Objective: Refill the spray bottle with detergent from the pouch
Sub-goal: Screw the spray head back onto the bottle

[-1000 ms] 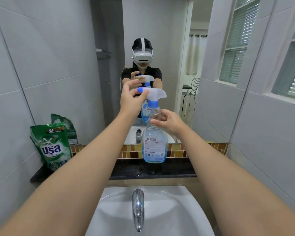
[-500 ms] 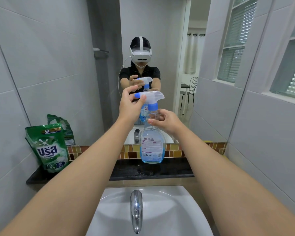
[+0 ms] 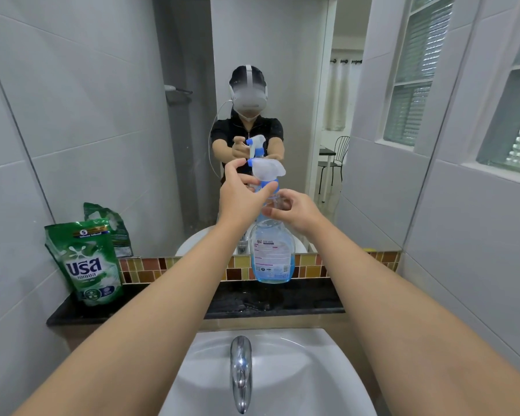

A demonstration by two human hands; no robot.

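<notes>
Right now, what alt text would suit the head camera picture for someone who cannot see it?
Two bare hands work at a spray bottle on a dark ledge: left hand at its blue collar, right hand gripping the neck. A green detergent pouch stands left.

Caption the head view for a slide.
Left hand grips the sprayer collar, right hand holds the bottle neck on the ledge; pouch stands left.
</notes>
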